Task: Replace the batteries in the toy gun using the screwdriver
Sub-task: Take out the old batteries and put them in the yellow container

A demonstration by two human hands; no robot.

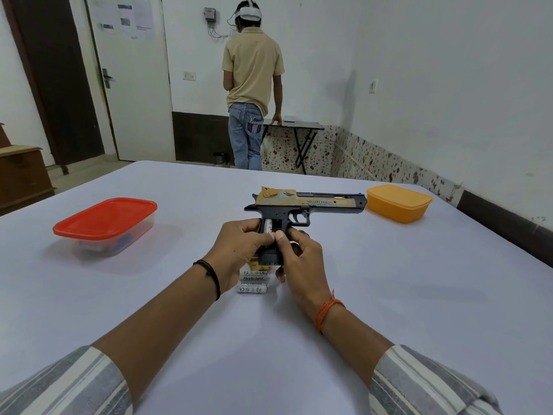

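Hands are working the toy gun (305, 205) grip: left hand (239, 250) gripping it, right hand (294, 256) thumb pressing a battery (267, 227) into the open compartment; next likely loading from spare batteries (253, 284) on the surface (389, 295).

A plain room: white walls (449, 70), a door (131, 85), folding table (299, 125).

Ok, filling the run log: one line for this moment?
left hand: grips black-and-gold toy gun | right hand: presses white battery into grip
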